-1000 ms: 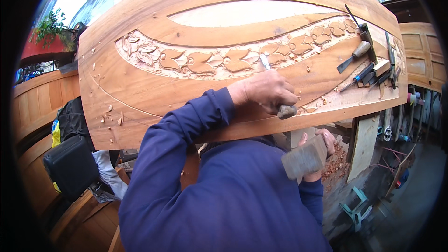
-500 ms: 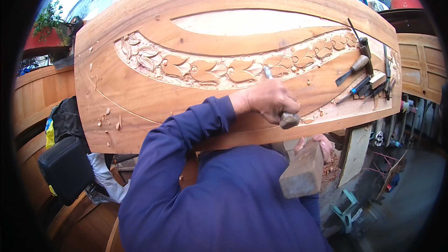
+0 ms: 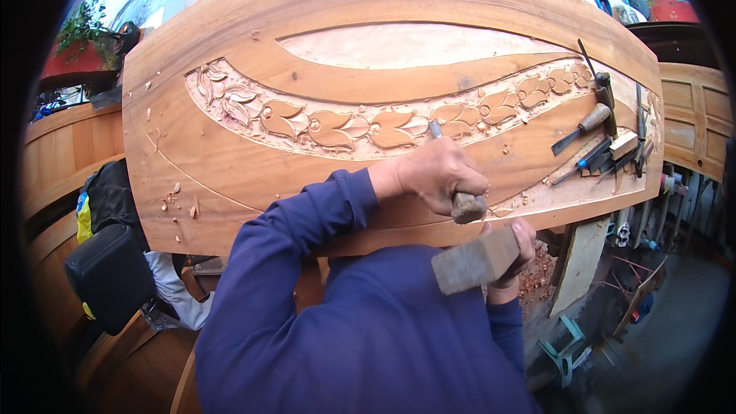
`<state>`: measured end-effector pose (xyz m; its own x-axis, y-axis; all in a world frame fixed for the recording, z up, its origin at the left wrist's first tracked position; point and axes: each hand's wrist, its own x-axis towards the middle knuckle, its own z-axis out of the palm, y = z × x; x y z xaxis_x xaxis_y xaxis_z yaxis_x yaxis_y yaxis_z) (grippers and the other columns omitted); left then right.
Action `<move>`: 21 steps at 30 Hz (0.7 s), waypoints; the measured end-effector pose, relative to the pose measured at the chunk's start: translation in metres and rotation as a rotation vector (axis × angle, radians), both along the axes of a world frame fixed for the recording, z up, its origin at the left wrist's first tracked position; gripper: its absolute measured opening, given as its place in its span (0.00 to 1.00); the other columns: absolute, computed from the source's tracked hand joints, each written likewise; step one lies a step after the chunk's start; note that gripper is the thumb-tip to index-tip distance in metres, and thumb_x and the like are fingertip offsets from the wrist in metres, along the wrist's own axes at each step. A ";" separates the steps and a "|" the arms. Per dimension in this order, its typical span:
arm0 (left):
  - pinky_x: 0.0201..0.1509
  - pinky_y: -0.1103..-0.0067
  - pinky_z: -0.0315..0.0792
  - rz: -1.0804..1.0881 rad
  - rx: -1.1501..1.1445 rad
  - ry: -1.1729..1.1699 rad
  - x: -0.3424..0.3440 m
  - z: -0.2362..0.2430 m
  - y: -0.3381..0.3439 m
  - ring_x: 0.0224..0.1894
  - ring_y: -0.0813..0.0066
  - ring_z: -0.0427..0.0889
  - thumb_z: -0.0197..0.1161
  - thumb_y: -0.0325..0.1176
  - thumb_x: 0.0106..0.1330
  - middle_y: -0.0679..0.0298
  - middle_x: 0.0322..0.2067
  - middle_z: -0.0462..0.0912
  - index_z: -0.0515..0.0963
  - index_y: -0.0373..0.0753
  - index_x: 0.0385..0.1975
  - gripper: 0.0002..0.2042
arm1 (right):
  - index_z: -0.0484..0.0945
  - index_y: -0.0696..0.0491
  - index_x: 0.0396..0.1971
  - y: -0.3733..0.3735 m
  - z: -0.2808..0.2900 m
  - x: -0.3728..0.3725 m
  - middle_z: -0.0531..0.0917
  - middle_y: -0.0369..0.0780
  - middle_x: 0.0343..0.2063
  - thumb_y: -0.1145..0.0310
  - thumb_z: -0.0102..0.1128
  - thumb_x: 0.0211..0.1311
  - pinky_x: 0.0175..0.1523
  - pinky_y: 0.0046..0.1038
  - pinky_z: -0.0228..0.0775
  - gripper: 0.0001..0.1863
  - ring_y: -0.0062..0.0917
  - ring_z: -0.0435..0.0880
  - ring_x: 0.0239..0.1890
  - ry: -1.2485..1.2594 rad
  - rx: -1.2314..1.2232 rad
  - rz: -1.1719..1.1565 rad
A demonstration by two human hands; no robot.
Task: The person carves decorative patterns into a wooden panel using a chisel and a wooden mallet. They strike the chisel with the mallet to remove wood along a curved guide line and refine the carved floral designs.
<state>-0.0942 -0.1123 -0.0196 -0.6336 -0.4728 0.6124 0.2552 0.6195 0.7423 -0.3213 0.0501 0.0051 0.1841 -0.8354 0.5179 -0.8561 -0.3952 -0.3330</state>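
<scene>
A broad wooden panel [image 3: 230, 172] lies in front of me, with a curved band of carved flowers [image 3: 395, 129] across it. My left hand [image 3: 438, 172] is closed round a chisel [image 3: 435, 129], whose metal blade meets the carving near the middle of the band. The blunt end of its wooden handle points back toward me. Just below that end, my right hand [image 3: 524, 249] grips a blocky wooden mallet [image 3: 475, 261]. The mallet's head is apart from the handle, and its own handle is mostly hidden.
Several carving tools lie on the panel's right side, among them a wide chisel [image 3: 580, 129] and a hammer [image 3: 604, 92]. Wood chips [image 3: 175, 198] are scattered at the left. A black case [image 3: 109, 278] stands at lower left, a pale green stool [image 3: 566, 349] on the floor at right.
My right hand has brought the mallet up and to the left, nearer the chisel's handle. The left hand keeps its grip, with the chisel at about the same place on the carving.
</scene>
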 end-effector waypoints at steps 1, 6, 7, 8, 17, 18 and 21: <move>0.22 0.68 0.67 -0.002 0.034 0.018 -0.001 -0.001 -0.003 0.20 0.61 0.76 0.68 0.29 0.46 0.64 0.18 0.71 0.71 0.44 0.21 0.10 | 0.67 0.53 0.57 -0.011 0.006 0.002 0.82 0.49 0.41 0.56 0.78 0.57 0.45 0.44 0.81 0.35 0.47 0.85 0.39 -0.025 0.037 0.032; 0.26 0.76 0.68 0.267 0.367 0.530 0.027 0.012 -0.058 0.22 0.75 0.72 0.64 0.26 0.65 0.65 0.20 0.76 0.75 0.40 0.23 0.08 | 0.66 0.56 0.58 -0.021 0.003 -0.015 0.82 0.49 0.46 0.70 0.81 0.49 0.50 0.41 0.79 0.38 0.43 0.86 0.46 -0.181 0.030 -0.052; 0.26 0.79 0.68 0.403 0.382 0.717 0.038 0.013 -0.077 0.23 0.80 0.71 0.63 0.26 0.73 0.67 0.20 0.77 0.76 0.39 0.24 0.12 | 0.66 0.56 0.58 -0.020 0.005 -0.017 0.82 0.49 0.47 0.71 0.81 0.49 0.51 0.40 0.78 0.39 0.42 0.85 0.46 -0.197 0.060 -0.100; 0.27 0.80 0.70 0.384 0.445 0.737 0.060 0.041 -0.090 0.23 0.81 0.72 0.63 0.29 0.74 0.68 0.21 0.78 0.77 0.39 0.24 0.12 | 0.65 0.57 0.59 -0.019 0.007 -0.020 0.82 0.49 0.48 0.73 0.81 0.48 0.52 0.39 0.76 0.39 0.41 0.85 0.47 -0.206 0.092 -0.162; 0.30 0.71 0.78 0.820 0.026 -0.720 0.040 0.051 -0.003 0.30 0.63 0.88 0.71 0.30 0.61 0.62 0.27 0.86 0.78 0.47 0.37 0.09 | 0.69 0.55 0.53 -0.002 -0.008 -0.063 0.78 0.36 0.40 0.75 0.78 0.52 0.50 0.28 0.74 0.31 0.24 0.80 0.40 -0.613 0.468 -0.441; 0.33 0.67 0.79 0.825 0.030 -0.754 0.036 0.035 0.000 0.32 0.59 0.88 0.72 0.33 0.60 0.61 0.28 0.86 0.78 0.48 0.39 0.11 | 0.69 0.55 0.52 0.002 -0.016 -0.070 0.78 0.35 0.39 0.77 0.77 0.53 0.49 0.26 0.73 0.29 0.21 0.79 0.40 -0.689 0.461 -0.418; 0.36 0.66 0.80 0.857 0.324 -0.850 0.030 0.019 -0.013 0.35 0.58 0.89 0.74 0.39 0.61 0.62 0.31 0.89 0.79 0.48 0.41 0.13 | 0.69 0.55 0.51 -0.002 -0.001 -0.067 0.78 0.35 0.38 0.78 0.72 0.54 0.49 0.26 0.73 0.26 0.20 0.79 0.40 -1.008 0.495 -0.390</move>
